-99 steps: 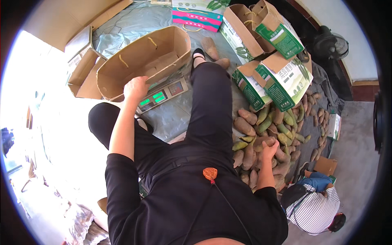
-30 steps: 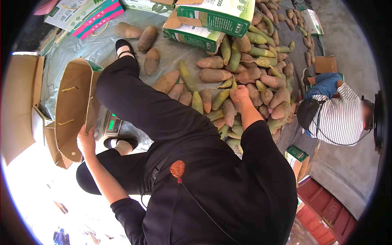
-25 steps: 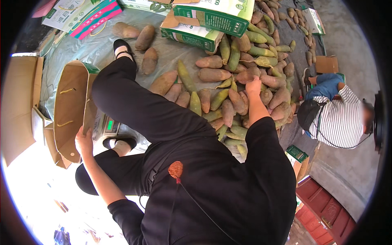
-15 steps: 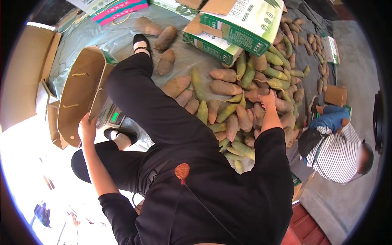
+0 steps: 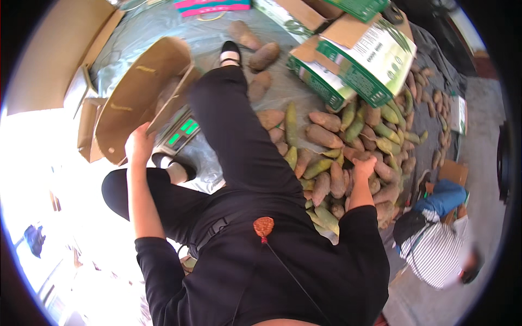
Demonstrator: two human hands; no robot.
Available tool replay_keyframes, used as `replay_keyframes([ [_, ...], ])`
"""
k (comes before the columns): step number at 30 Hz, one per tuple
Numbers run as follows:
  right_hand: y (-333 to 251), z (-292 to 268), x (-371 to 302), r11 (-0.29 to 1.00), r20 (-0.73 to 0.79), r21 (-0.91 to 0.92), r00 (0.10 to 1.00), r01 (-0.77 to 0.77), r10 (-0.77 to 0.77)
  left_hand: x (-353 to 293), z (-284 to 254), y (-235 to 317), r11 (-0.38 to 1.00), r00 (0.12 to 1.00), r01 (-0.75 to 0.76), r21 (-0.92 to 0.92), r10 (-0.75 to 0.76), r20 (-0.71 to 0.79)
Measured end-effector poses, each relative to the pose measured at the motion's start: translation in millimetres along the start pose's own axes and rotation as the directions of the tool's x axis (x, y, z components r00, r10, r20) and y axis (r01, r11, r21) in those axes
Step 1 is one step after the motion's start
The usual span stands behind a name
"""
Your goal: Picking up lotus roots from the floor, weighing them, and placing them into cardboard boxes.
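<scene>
My left hand [image 5: 140, 145] is closed on the near edge of an open, empty-looking cardboard box [image 5: 129, 98] with yellowish cord handles. Beside that box is a weighing scale [image 5: 173, 136] with a lit green display, partly covered by the box. To the right, my right hand [image 5: 364, 165] reaches into a pile of brown tubers and long green radish-like roots. Its fingers are curled around a reddish-brown sweet potato [image 5: 350, 154], which still rests among the others. Green roots [image 5: 326, 219] and brown sweet potatoes [image 5: 322, 188] lie close to that hand.
Printed green-and-white cartons [image 5: 375, 57] are stacked behind the pile. Several loose sweet potatoes [image 5: 265, 56] lie near my foot on the plastic sheet [image 5: 204, 41]. At the right, a person in a striped shirt [image 5: 435, 252] sits or crouches near a small brown carton [image 5: 454, 174].
The whole view has shifted, so the box and pile appear farther right and higher. More of the scale's display shows. My left hand stays on the box and my right hand on the pile.
</scene>
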State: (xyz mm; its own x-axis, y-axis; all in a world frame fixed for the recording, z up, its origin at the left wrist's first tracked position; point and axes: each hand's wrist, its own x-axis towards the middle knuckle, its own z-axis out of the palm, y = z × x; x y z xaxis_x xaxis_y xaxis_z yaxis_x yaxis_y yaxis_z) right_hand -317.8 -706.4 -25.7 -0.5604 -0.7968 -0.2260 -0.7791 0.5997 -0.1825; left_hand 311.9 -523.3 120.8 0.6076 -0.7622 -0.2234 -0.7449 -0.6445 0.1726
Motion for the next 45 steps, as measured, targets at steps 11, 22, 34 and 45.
replay_keyframes([
  [11, -113.4, -24.4, -48.2, 0.955, -0.005, 0.009, 0.955, 0.297, -0.297, -4.9, -0.3, -7.0, 1.0, 1.0, -0.001, 0.005, 0.001, 0.001],
  [22, -371.6, -102.2, -176.0, 0.127, -0.086, 0.841, 0.363, 0.526, -0.928, -5.3, -0.3, -7.8, 1.0, 1.0, -0.006, 0.01, 0.006, 0.013],
  [34, -463.6, -32.2, -276.8, 0.01, -0.023, 0.674, 0.034, 0.738, -0.999, -3.0, -2.5, -0.1, 1.0, 1.0, -0.009, 0.007, 0.009, 0.018],
  [45, -216.0, 68.3, -75.1, 0.619, 0.188, 0.545, 0.638, 0.565, -0.747, 3.1, 5.9, -8.7, 0.999, 0.999, -0.032, 0.027, 0.031, 0.017],
])
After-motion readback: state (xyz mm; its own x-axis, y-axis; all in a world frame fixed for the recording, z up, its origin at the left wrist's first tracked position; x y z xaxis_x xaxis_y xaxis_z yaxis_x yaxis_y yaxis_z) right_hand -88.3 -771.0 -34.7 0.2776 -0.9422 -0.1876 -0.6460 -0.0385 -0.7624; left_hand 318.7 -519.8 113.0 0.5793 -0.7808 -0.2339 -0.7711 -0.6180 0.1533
